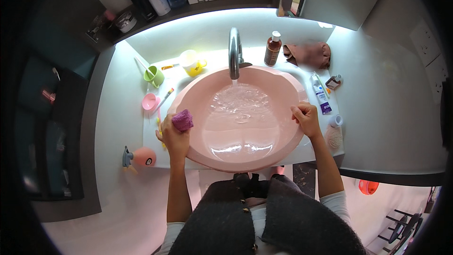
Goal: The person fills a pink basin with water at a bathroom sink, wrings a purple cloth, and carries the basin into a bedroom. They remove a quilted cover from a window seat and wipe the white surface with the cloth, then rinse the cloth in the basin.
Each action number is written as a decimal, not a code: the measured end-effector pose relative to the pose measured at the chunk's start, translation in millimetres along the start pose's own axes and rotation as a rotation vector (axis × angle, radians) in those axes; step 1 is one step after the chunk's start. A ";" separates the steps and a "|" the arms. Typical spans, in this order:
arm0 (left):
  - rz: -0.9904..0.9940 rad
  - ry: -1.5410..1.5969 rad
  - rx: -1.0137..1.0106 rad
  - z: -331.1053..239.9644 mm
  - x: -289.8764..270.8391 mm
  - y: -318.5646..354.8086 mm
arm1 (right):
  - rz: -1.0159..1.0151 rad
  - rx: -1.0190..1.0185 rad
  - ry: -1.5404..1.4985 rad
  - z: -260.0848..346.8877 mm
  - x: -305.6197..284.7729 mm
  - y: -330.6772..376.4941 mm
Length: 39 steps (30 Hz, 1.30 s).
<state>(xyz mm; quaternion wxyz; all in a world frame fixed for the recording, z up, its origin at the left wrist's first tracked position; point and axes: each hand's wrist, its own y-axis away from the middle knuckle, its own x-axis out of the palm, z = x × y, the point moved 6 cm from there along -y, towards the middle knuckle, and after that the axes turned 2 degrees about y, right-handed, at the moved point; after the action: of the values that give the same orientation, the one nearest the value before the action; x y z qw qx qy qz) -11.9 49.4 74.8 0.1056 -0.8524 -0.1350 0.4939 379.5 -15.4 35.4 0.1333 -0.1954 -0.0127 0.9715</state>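
Bunched in my left hand point(175, 137) is a small purple cloth point(183, 120), held over the left rim of a large pink basin point(200, 153). Clear water point(243, 108) fills part of the basin, its surface rippling under a thin stream from the chrome faucet point(234, 52). At the basin's right rim is my right hand point(306, 119), its fingers curled into a loose fist; no object shows in it.
Left of the basin are a green cup point(154, 76), a yellow-and-white mug point(192, 63), a pink bowl point(150, 101) and a spray bottle point(143, 157). A brown bottle point(272, 49), brown cloth point(309, 55), tube point(322, 95) and hairbrush point(334, 137) line the right.
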 end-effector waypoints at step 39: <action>0.680 1.046 -0.324 -82.1 60.0 -10.9 | 0.292 -0.023 -0.262 84.3 48.2 -63.8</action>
<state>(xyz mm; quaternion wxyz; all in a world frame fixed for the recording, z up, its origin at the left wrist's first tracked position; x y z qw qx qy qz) 86.8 75.9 69.6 -0.1350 -0.9810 0.1393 -0.0075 320.6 61.1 100.1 -0.0140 -0.0685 -0.0128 0.9975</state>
